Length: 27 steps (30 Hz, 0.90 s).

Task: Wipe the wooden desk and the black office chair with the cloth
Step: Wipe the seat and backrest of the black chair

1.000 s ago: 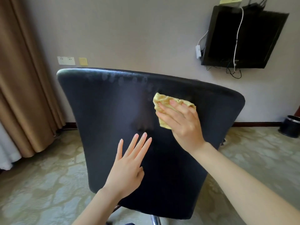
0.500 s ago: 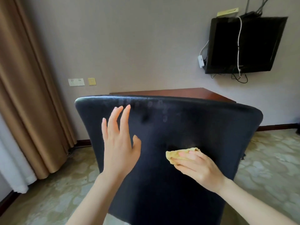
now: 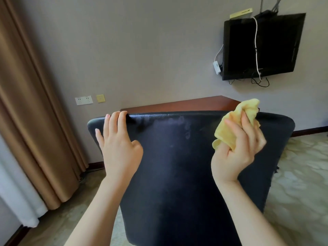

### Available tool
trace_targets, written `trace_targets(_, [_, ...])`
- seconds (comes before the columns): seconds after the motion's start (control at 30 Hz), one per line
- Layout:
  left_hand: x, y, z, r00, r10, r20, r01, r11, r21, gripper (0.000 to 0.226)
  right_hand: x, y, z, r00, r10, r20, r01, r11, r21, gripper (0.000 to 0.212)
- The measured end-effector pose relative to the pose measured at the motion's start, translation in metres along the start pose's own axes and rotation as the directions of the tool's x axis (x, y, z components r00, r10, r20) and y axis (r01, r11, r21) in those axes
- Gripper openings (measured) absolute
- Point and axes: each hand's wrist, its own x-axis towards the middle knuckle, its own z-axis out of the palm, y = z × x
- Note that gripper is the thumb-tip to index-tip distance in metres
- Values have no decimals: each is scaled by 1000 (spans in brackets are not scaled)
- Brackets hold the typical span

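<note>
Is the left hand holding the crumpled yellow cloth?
No, the right hand grips the crumpled yellow cloth; the left hand rests on the black chair back.

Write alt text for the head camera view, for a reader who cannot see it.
A person's right hand grips a bunched yellow cloth in front of the back of a black office chair, while the left hand rests on its top edge. A wooden desk, wall-mounted TV and brown curtain lie behind.
</note>
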Motion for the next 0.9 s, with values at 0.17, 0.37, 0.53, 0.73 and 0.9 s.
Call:
trace_targets(0.17, [5, -2, -12, 995, 95, 35, -99, 984, 146, 72, -11, -33, 17, 963, 266, -39, -263, 962, 69, 42])
trace_targets(0.37, [7, 5, -20, 987, 137, 84, -153, 961, 231, 67, -22, -62, 33, 936, 350, 22, -350, 927, 133, 56])
trace_targets(0.53, [4, 11, -25, 979, 154, 137, -184, 951, 248, 70, -45, -90, 49, 960, 108, 259, -172, 955, 243, 39])
trace_targets(0.73, [5, 9, -37, 950, 250, 185, -278, 949, 149, 62, -57, -112, 52, 882, -51, 469, -136, 925, 355, 33])
trace_targets(0.9, [7, -2, -39, 967, 195, 166, -190, 981, -47, 70, -34, -73, 37, 911, -100, 399, 0, 970, 242, 28])
